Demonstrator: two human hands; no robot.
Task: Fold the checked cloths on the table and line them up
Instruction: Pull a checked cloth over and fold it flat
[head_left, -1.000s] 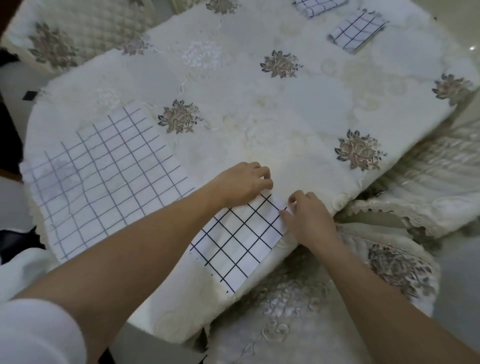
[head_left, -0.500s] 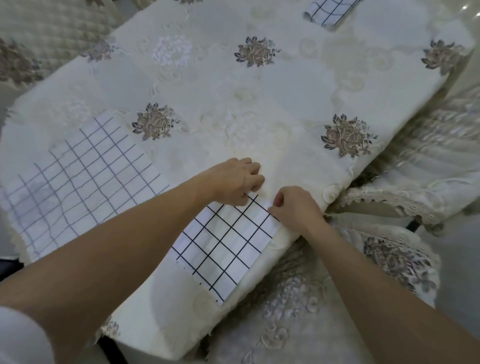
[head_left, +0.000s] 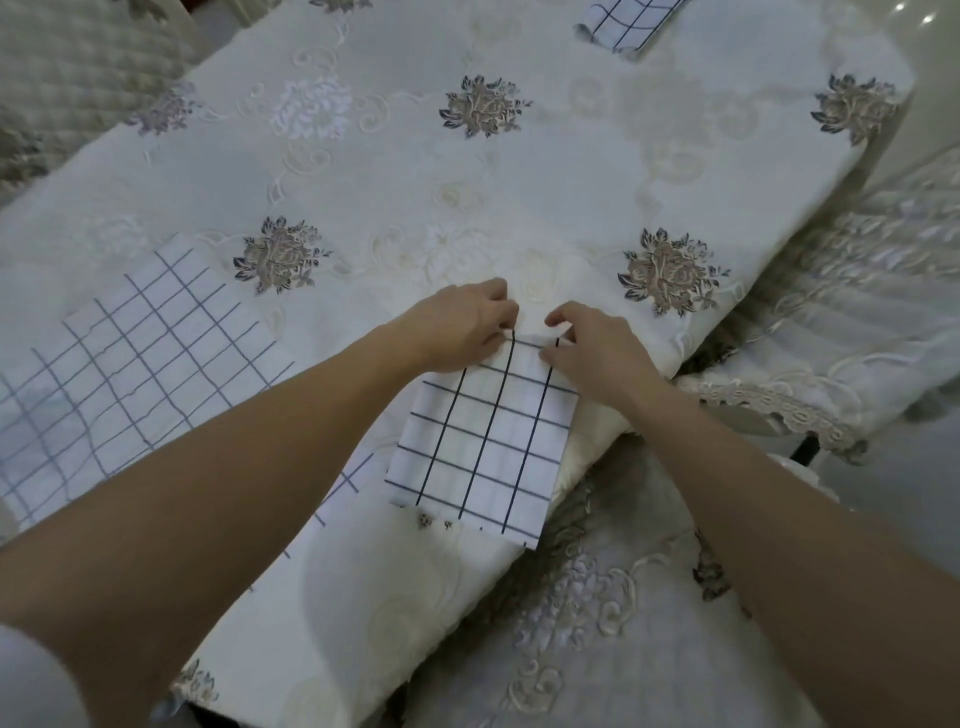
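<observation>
Left hand (head_left: 462, 322) and right hand (head_left: 592, 348) pinch the folded checked cloth (head_left: 483, 447).

1. Folded checked cloth (head_left: 488, 441): white, dark grid, narrow rectangle near the bench's front edge, far end pinched by both hands.
2. Unfolded cloth (head_left: 130, 353): flat at left (fainter grid).
3. Folded cloth (head_left: 623, 23): far edge.

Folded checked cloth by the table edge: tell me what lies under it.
The folded checked cloth lies on the embroidered tablecloth; its near corner overhangs the edge. Both hands, left and right, pinch its far edge. Anything beneath is hidden.
</observation>
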